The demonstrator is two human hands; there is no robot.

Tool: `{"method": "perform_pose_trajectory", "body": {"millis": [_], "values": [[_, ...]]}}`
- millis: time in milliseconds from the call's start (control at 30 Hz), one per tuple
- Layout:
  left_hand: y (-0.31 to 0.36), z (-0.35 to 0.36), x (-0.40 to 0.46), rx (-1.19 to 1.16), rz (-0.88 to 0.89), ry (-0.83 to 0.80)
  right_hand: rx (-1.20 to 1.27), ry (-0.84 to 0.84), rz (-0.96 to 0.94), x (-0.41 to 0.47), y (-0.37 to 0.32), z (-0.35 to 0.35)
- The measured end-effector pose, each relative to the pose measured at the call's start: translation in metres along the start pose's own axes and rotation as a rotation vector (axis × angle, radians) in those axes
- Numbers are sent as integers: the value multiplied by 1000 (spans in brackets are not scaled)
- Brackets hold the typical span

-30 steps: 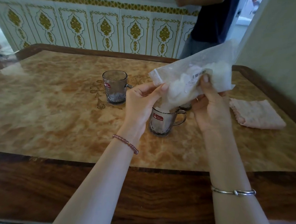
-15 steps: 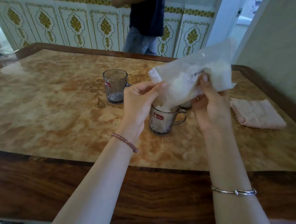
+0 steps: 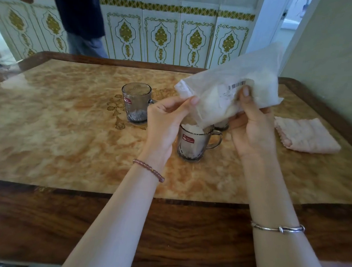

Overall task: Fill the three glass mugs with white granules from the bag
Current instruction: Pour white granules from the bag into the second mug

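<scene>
Bag (image 3: 232,91): pinched by left hand (image 3: 163,122), gripped by right hand (image 3: 252,128).
Third mug (image 3: 221,125): mostly hidden behind bag.
Near mug (image 3: 191,143): rim partly covered.

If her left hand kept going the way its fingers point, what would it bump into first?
The left hand points up and right, already pinching the bag near its mouth, so it would press further into the bag, though depth is hard to judge.

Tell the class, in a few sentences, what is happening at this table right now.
A person tips a plastic bag of white granules over the near glass mug, the left hand pinching its mouth and the right hand gripping its body. That mug looks nearly full. The far mug holds only a little. A third mug is mostly hidden.
</scene>
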State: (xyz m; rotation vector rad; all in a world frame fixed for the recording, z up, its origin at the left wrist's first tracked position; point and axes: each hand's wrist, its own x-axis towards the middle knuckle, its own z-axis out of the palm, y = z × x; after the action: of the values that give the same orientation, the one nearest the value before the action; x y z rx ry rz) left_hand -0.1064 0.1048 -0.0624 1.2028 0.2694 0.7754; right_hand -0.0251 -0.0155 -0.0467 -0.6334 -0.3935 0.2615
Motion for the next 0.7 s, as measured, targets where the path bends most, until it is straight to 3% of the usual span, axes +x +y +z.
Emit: {"method": "perform_pose_trajectory", "body": {"millis": [167, 400, 567, 700], "values": [[-2, 3, -3, 62, 14, -25, -33, -41, 13, -1, 3, 2], [2, 1, -1, -45, 32, -13, 10, -31, -11, 1, -3, -1], [-5, 5, -3, 90, 48, -72, -44, -49, 8, 0, 0, 1], [1, 2, -1, -30, 47, -5, -111, -10, 9, 1, -4, -1]]}}
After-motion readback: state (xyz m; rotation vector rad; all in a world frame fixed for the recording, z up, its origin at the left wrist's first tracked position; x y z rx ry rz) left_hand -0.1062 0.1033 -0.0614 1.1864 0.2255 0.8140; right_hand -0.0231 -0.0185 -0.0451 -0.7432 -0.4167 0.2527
